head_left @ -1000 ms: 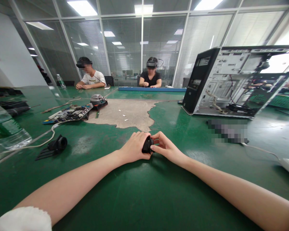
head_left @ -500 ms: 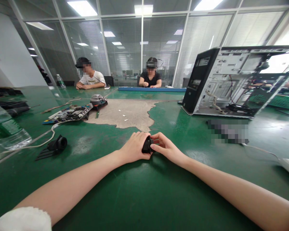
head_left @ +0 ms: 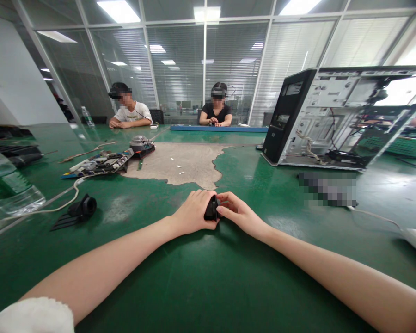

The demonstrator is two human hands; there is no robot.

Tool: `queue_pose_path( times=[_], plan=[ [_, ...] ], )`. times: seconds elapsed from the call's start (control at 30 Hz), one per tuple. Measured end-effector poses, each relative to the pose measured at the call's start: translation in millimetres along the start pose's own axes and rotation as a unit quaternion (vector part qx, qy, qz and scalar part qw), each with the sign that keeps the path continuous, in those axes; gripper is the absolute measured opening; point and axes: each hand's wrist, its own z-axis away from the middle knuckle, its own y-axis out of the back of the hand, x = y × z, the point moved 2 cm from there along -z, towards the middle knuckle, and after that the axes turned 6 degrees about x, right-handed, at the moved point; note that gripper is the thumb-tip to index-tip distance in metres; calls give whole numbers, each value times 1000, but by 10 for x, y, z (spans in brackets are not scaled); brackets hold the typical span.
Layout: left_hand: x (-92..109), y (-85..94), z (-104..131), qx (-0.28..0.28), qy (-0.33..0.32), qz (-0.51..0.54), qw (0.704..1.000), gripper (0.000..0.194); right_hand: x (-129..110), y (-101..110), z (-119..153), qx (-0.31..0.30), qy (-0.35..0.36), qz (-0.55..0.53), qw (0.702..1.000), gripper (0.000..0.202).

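Note:
Just above the green table, at the middle of the head view, a small black plastic part [head_left: 211,209] sits between my two hands. My left hand [head_left: 194,212] is wrapped round it from the left, palm over its far side. From the right, my right hand [head_left: 236,212] pinches the part's right end with thumb and fingers. Its exact kind is hard to make out, since my fingers cover much of it. Off to the left lies another black plastic piece [head_left: 79,210] with a round opening and thin prongs, apart from my hands.
An open computer case [head_left: 291,120] stands at the right. Circuit boards [head_left: 100,164] and a white cable [head_left: 76,187] lie left, beside a clear water bottle [head_left: 12,185]. A blurred dark object [head_left: 327,188] with a cable is on the right. Two people sit across the table.
My hands hold nearly the same pose, with only slight movement of my right fingers at the part's end. Across the table, one person's hands have shifted a little.

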Motion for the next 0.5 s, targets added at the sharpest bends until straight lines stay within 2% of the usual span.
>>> queue_pose_path(
  times=[0.2,0.33,0.5],
  plan=[
    [-8,2,0,-5,-2,-10,1000,54,-20,-15,15,-28,24,-49,998,27],
    [-5,0,1,2,-5,-10,1000,53,-27,-15,16,-8,15,-39,999,20],
    [-1,-2,2,0,-3,-1,1000,52,-3,-7,-1,4,3,-13,1000,26]
  ],
)
